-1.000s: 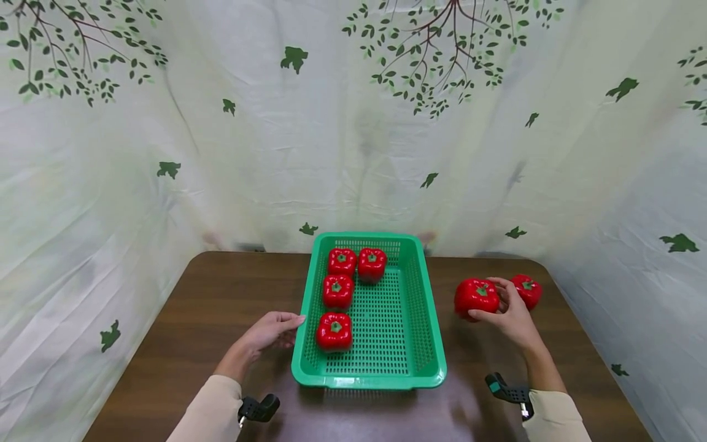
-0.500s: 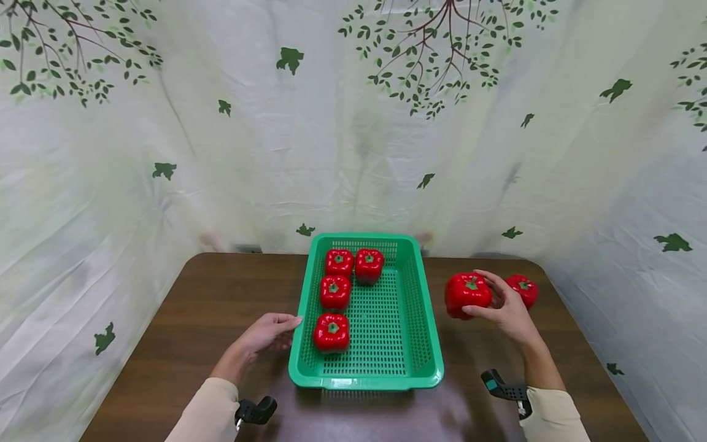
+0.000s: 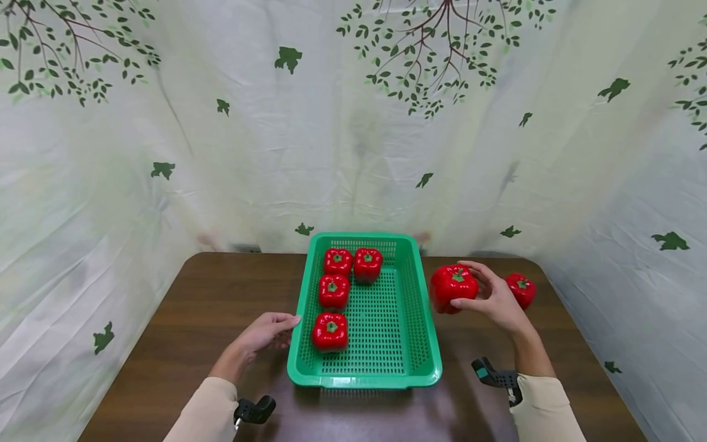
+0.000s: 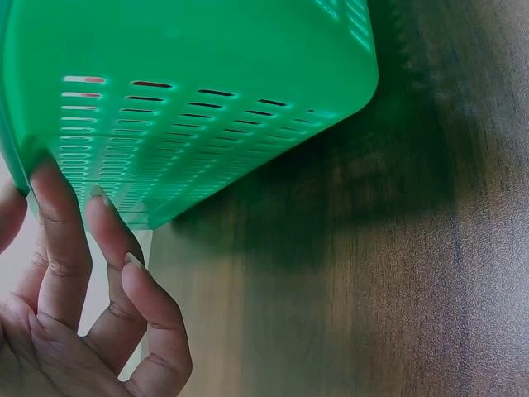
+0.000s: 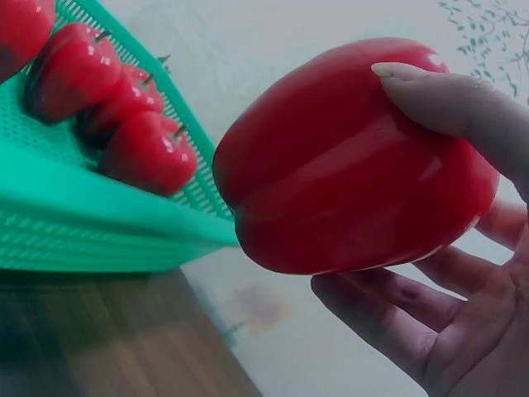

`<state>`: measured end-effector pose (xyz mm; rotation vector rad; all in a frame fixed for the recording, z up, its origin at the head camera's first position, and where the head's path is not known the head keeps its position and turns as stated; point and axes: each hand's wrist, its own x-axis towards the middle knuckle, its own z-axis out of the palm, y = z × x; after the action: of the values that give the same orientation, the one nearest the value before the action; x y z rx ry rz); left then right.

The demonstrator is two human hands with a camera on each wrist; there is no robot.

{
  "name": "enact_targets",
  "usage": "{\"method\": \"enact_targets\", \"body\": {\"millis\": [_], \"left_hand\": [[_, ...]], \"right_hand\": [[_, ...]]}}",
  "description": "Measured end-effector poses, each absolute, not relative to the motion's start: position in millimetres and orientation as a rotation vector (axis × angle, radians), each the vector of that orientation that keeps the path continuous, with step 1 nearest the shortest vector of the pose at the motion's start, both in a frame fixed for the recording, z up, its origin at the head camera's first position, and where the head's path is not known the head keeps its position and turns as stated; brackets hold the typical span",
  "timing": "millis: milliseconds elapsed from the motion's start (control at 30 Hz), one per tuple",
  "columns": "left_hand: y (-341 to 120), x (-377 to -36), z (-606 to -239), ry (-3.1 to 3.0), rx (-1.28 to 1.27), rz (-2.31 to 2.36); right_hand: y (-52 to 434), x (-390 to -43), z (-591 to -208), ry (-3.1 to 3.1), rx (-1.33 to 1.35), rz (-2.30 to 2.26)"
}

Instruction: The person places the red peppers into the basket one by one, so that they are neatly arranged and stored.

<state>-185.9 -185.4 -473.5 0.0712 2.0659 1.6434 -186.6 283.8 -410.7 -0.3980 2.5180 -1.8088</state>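
My right hand (image 3: pixel 494 301) grips a red bell pepper (image 3: pixel 452 288) between thumb and fingers, just to the right of a green plastic basket (image 3: pixel 422 368). In the right wrist view the held bell pepper (image 5: pixel 347 174) fills the middle, the thumb lying across its top and the fingers under it. My left hand (image 3: pixel 267 334) pinches the basket's left rim; in the left wrist view the fingers (image 4: pixel 62 240) press against its outer side wall (image 4: pixel 207 50). Inside the basket, several red bell peppers (image 3: pixel 334 291) stand along the left side and at the back.
Behind my right hand another red bell pepper (image 3: pixel 521 290) rests near the right side of the brown wooden table (image 3: pixel 243 282). A pale curtain (image 3: pixel 353 153) with leaf prints hangs behind the table and along its sides.
My right hand has carried the bell pepper leftward toward the basket, away from the other one on the table. My left hand stays at the rim.
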Motion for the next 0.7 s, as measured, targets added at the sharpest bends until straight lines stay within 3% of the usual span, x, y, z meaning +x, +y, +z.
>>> {"method": "enact_targets", "body": {"millis": [700], "left_hand": [[-186,-185,-476,2.069,0.067,1.648]], "right_hand": [[250,-211,-400,2.379,-0.527,-1.781]]}}
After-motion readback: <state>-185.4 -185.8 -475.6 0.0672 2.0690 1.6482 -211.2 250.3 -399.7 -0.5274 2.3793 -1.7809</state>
